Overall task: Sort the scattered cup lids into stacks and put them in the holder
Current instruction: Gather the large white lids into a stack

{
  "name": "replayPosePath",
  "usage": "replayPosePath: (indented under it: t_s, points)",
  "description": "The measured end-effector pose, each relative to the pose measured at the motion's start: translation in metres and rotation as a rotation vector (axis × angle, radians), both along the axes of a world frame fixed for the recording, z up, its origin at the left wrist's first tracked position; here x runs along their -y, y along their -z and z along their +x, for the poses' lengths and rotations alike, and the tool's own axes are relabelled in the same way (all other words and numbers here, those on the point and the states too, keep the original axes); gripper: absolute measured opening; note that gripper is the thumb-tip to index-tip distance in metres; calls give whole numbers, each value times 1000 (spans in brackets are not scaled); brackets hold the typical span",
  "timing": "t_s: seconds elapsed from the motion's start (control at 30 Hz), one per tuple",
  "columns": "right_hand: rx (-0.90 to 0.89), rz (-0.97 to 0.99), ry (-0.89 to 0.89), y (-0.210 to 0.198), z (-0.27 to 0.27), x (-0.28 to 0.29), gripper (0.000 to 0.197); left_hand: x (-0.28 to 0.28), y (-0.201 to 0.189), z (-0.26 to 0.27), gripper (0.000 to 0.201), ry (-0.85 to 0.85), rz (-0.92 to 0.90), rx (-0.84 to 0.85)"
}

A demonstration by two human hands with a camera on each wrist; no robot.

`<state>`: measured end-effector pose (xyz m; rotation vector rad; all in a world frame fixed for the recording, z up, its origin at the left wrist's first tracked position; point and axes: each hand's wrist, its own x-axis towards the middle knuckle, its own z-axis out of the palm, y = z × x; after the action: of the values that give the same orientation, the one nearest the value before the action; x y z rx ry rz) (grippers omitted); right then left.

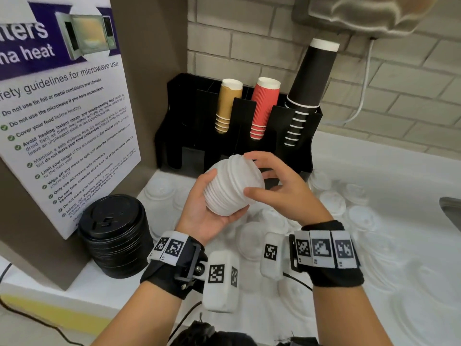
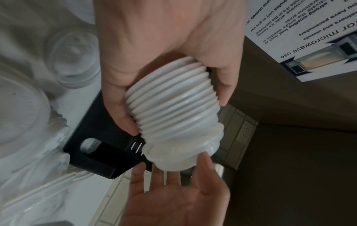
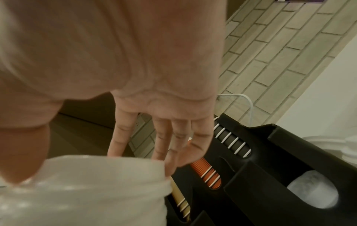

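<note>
My left hand point(image 1: 225, 196) grips a stack of white lids point(image 1: 234, 176) lying on its side above the counter, thumb on one flank and fingers under the other point(image 2: 176, 117). My right hand point(image 1: 259, 174) is open, its straight fingers against the far end of the white stack point(image 2: 179, 149) and its thumb along the side; the right wrist view shows these fingers point(image 3: 160, 145) reaching over the stack's rim point(image 3: 86, 191). The black holder point(image 1: 174, 126) stands just behind, its lower front slots facing me.
Tan, red and black cup stacks fill the holder's upper slots. A stack of black lids point(image 1: 114, 236) stands at the left by a microwave poster point(image 1: 62, 108). Several loose white lids point(image 1: 334, 198) lie on the white counter. A sink edge point(image 1: 451, 211) is at the right.
</note>
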<state>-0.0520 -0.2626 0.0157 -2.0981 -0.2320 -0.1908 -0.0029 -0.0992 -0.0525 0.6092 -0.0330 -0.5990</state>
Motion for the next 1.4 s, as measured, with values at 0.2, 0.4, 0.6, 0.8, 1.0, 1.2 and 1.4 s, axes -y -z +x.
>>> replayPosePath:
  t_s: [0.2, 0.4, 0.6, 0.8, 1.0, 1.2, 1.4]
  points:
    - [-1, -58, -42, -4, -3, 1, 57, 6, -2, -5, 69, 33, 18, 5]
    - [-10, -101, -21, -5, -6, -4, 59, 7, -2, -9, 57, 58, -33, -26]
    - [1, -140, -31, -5, -3, -6, 61, 6, 0, -10, 53, 63, -85, -37]
    - [-28, -145, 80, -10, 17, 12, 52, -2, 3, -3, 43, -14, -145, -44]
    - [-341, -932, -248, 20, 26, 4, 59, -17, -2, 4, 39, -118, -172, -67]
    - [-356, -1357, -393, 47, 19, -9, 95, -24, -7, 3, 53, -153, -153, -68]
    - [-424, -1250, -356, 41, 21, -8, 77, -27, -8, 1, 56, -153, -135, -57]
